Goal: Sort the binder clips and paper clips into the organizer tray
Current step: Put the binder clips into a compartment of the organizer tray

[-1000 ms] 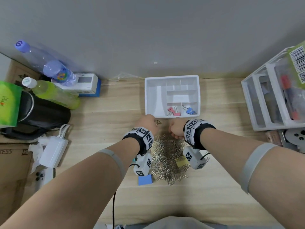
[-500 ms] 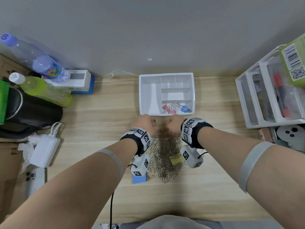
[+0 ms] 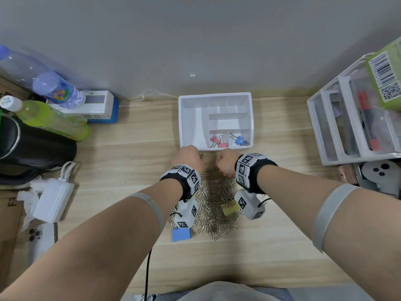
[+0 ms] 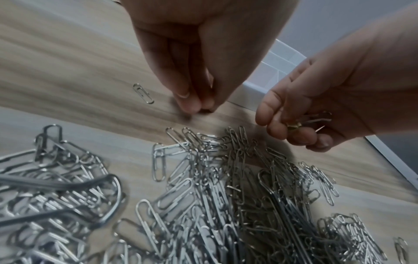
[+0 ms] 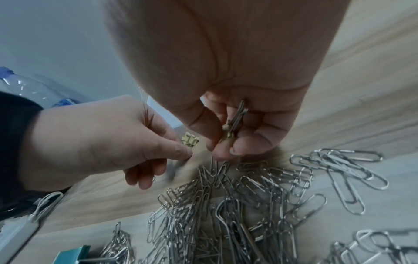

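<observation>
The white organizer tray [image 3: 193,122] stands at the back of the desk, with pink binder clips [image 3: 218,141] and blue binder clips [image 3: 239,140] in its two near compartments. A pile of silver paper clips [image 3: 217,205] lies in front of it, with a large blue binder clip [image 3: 181,234] and a yellow binder clip [image 3: 230,209] in it. My left hand [image 4: 200,107] hovers at the pile's far edge and pinches a small gold binder clip [image 5: 190,140]. Close beside it, my right hand [image 5: 224,148] curls round another small gold binder clip [image 5: 233,128].
Bottles [image 3: 50,118], a black kettle [image 3: 32,146], a white charger [image 3: 52,198] and a phone [image 3: 41,237] crowd the left side. A white drawer unit [image 3: 351,127] stands at the right. One loose paper clip [image 4: 143,92] lies apart from the pile.
Both hands stay close together at the far edge of the pile, just before the tray. The head view has shifted slightly; nothing has been let go.
</observation>
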Demonstrator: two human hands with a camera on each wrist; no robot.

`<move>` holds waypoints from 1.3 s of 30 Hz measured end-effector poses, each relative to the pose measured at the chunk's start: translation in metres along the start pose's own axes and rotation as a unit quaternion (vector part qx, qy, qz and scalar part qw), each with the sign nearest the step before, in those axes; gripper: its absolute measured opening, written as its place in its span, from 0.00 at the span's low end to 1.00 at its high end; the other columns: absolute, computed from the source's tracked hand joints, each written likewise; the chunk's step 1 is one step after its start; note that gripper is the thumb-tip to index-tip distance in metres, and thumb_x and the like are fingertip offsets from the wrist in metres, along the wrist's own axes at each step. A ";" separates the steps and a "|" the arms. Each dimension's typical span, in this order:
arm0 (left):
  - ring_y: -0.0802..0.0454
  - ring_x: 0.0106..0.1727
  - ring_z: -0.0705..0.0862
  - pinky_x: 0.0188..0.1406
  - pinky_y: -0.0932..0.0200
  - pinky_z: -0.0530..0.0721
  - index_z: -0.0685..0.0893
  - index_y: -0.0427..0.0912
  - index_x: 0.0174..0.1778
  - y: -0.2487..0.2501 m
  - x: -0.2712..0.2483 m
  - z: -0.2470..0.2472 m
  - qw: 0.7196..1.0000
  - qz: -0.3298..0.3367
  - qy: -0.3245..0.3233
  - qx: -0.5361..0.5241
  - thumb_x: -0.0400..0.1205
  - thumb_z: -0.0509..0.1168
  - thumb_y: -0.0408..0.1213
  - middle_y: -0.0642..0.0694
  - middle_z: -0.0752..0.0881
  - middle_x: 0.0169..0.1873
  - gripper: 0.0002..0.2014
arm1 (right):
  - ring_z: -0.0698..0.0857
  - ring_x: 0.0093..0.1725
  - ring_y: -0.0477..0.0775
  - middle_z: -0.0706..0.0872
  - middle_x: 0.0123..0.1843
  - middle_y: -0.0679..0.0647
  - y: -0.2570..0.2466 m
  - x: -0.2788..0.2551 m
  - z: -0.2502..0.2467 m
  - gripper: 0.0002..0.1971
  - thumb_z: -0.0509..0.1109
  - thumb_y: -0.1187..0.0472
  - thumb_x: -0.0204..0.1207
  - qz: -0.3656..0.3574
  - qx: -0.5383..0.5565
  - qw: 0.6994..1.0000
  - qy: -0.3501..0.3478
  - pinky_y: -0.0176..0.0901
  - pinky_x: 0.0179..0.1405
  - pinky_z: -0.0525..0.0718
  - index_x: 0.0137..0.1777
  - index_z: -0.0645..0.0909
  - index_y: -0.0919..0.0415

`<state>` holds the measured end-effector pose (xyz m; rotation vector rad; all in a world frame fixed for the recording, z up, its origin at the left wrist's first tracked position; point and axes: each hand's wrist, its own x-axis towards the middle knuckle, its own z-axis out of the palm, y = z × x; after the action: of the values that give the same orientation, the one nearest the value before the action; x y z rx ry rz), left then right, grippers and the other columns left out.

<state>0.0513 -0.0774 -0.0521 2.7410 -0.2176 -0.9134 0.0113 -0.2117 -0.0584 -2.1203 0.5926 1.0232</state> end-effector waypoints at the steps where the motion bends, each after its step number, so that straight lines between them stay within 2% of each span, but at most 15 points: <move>1: 0.45 0.31 0.84 0.29 0.58 0.84 0.86 0.40 0.34 0.000 0.000 -0.001 1.000 0.002 -0.008 0.007 0.77 0.64 0.43 0.44 0.86 0.31 0.12 | 0.90 0.49 0.63 0.90 0.51 0.64 0.000 0.000 -0.001 0.13 0.58 0.65 0.79 0.001 0.003 1.000 0.000 0.59 0.57 0.88 0.54 0.84 0.64; 3: 0.44 0.36 0.87 0.34 0.56 0.88 0.88 0.41 0.39 0.000 0.000 -0.002 1.000 0.019 -0.016 0.005 0.78 0.63 0.40 0.44 0.88 0.36 0.10 | 0.89 0.51 0.64 0.90 0.51 0.65 -0.002 -0.001 -0.002 0.13 0.58 0.66 0.79 0.004 0.007 1.000 -0.003 0.58 0.57 0.88 0.55 0.84 0.65; 6: 0.45 0.39 0.88 0.39 0.56 0.87 0.89 0.41 0.39 0.001 -0.004 -0.004 0.997 0.067 -0.029 -0.016 0.78 0.64 0.38 0.46 0.89 0.35 0.09 | 0.89 0.50 0.64 0.90 0.54 0.66 -0.003 0.002 -0.002 0.14 0.59 0.66 0.80 0.011 0.013 1.000 -0.003 0.54 0.54 0.88 0.59 0.83 0.68; 8: 0.46 0.41 0.87 0.42 0.55 0.88 0.91 0.43 0.43 0.003 -0.008 -0.005 0.993 0.102 -0.036 -0.052 0.78 0.66 0.36 0.47 0.89 0.37 0.08 | 0.90 0.47 0.65 0.90 0.49 0.67 -0.006 0.002 -0.002 0.14 0.59 0.66 0.81 0.020 0.046 0.999 -0.004 0.57 0.51 0.90 0.58 0.82 0.70; 11: 0.43 0.35 0.84 0.42 0.50 0.89 0.92 0.43 0.48 0.003 -0.009 -0.007 0.984 0.135 -0.053 -0.104 0.77 0.68 0.34 0.40 0.89 0.33 0.09 | 0.90 0.46 0.62 0.89 0.49 0.65 -0.015 -0.007 -0.008 0.10 0.63 0.68 0.83 0.029 0.109 0.993 -0.038 0.52 0.46 0.90 0.58 0.81 0.74; 14: 0.49 0.28 0.77 0.39 0.51 0.87 0.92 0.44 0.44 0.002 -0.004 -0.014 0.980 0.136 -0.051 -0.135 0.77 0.71 0.38 0.46 0.81 0.23 0.06 | 0.86 0.41 0.58 0.84 0.44 0.60 -0.022 -0.010 -0.013 0.06 0.60 0.67 0.83 -0.008 0.202 0.978 -0.050 0.52 0.43 0.90 0.53 0.78 0.66; 16: 0.51 0.26 0.76 0.34 0.54 0.84 0.91 0.42 0.40 0.003 -0.003 -0.021 0.979 0.137 -0.049 -0.141 0.76 0.73 0.40 0.47 0.79 0.22 0.06 | 0.81 0.35 0.56 0.79 0.38 0.58 -0.026 -0.011 -0.016 0.07 0.57 0.64 0.81 0.030 0.282 0.959 -0.027 0.48 0.30 0.86 0.46 0.76 0.63; 18: 0.51 0.24 0.74 0.30 0.57 0.78 0.86 0.40 0.30 0.006 -0.003 -0.029 0.979 0.144 -0.031 -0.139 0.75 0.74 0.42 0.47 0.77 0.21 0.11 | 0.77 0.29 0.54 0.77 0.34 0.59 -0.032 -0.011 -0.023 0.08 0.57 0.64 0.80 0.025 0.292 0.956 -0.020 0.41 0.21 0.77 0.43 0.76 0.63; 19: 0.52 0.24 0.73 0.30 0.59 0.75 0.84 0.41 0.27 0.007 -0.002 -0.033 0.979 0.146 -0.014 -0.139 0.75 0.74 0.43 0.49 0.76 0.20 0.14 | 0.75 0.26 0.55 0.77 0.32 0.60 -0.035 -0.012 -0.027 0.08 0.58 0.66 0.79 0.013 0.283 0.959 -0.013 0.40 0.20 0.74 0.41 0.78 0.63; 21: 0.55 0.28 0.76 0.30 0.61 0.75 0.86 0.45 0.28 0.009 0.001 -0.043 0.980 0.137 0.021 -0.143 0.74 0.74 0.47 0.52 0.78 0.23 0.12 | 0.75 0.23 0.55 0.78 0.28 0.62 -0.040 -0.011 -0.040 0.08 0.61 0.69 0.76 -0.002 0.259 0.966 0.005 0.42 0.23 0.73 0.37 0.80 0.66; 24: 0.56 0.30 0.79 0.29 0.61 0.77 0.87 0.49 0.33 0.006 0.007 -0.058 0.981 0.126 0.047 -0.141 0.74 0.71 0.53 0.55 0.79 0.25 0.12 | 0.80 0.26 0.59 0.85 0.30 0.66 -0.051 -0.011 -0.068 0.05 0.65 0.72 0.67 -0.015 0.246 0.968 0.051 0.48 0.31 0.81 0.36 0.82 0.65; 27: 0.54 0.37 0.83 0.34 0.61 0.79 0.86 0.50 0.36 0.000 0.013 -0.068 0.986 0.118 0.043 -0.110 0.77 0.69 0.51 0.55 0.82 0.30 0.10 | 0.87 0.37 0.55 0.88 0.35 0.54 -0.061 -0.008 -0.094 0.11 0.67 0.71 0.72 -0.021 0.227 0.963 0.143 0.43 0.42 0.85 0.40 0.84 0.54; 30: 0.53 0.38 0.83 0.38 0.60 0.81 0.86 0.50 0.37 -0.007 0.018 -0.071 0.989 0.105 0.051 -0.095 0.78 0.68 0.50 0.57 0.82 0.30 0.09 | 0.88 0.46 0.53 0.89 0.44 0.49 -0.069 0.002 -0.106 0.11 0.69 0.68 0.73 -0.031 0.221 0.956 0.191 0.39 0.48 0.85 0.45 0.88 0.51; 35: 0.53 0.37 0.84 0.38 0.60 0.83 0.83 0.53 0.34 -0.016 0.022 -0.067 0.991 0.099 0.041 -0.078 0.78 0.68 0.48 0.58 0.81 0.29 0.08 | 0.86 0.43 0.57 0.88 0.46 0.53 -0.079 0.017 -0.105 0.12 0.63 0.66 0.76 -0.045 0.195 0.954 0.222 0.41 0.46 0.84 0.46 0.88 0.53; 39: 0.53 0.34 0.81 0.33 0.63 0.76 0.80 0.54 0.30 -0.015 0.022 -0.063 0.991 0.116 0.036 -0.060 0.78 0.68 0.45 0.59 0.79 0.26 0.10 | 0.83 0.41 0.59 0.89 0.47 0.58 -0.082 0.024 -0.102 0.12 0.63 0.66 0.76 -0.045 0.157 0.961 0.225 0.44 0.43 0.84 0.51 0.89 0.62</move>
<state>0.1080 -0.0564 -0.0204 2.5656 -0.4417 -0.7399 0.1281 -0.2375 0.0000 -2.0708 0.8058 0.3585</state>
